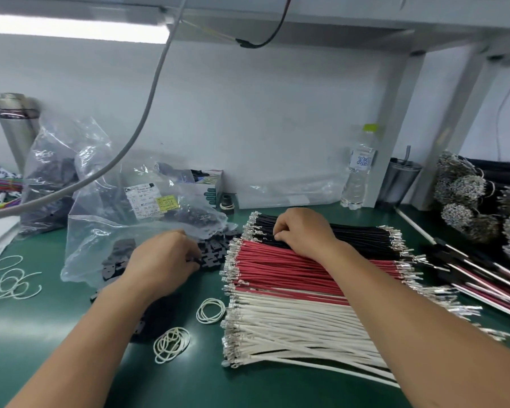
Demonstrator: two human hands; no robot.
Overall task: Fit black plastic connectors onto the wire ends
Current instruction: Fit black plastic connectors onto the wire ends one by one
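Note:
Three rows of cut wires with metal terminals lie side by side on the green mat: black wires (354,234) at the back, red wires (283,269) in the middle, white wires (292,328) nearest me. A pile of black plastic connectors (214,250) spills from a clear plastic bag (106,231) left of the wires. My left hand (165,257) reaches into that pile, its fingertips pinching a connector. My right hand (302,232) rests on the black wires near their left ends, fingers curled and pinching a black wire.
White rubber bands (209,310) (171,344) lie on the mat in front of the connectors. A water bottle (358,169) and a metal cup (398,179) stand at the back. Finished harnesses (483,275) and wire bundles (468,198) lie at the right. A grey hose (147,113) hangs across the left.

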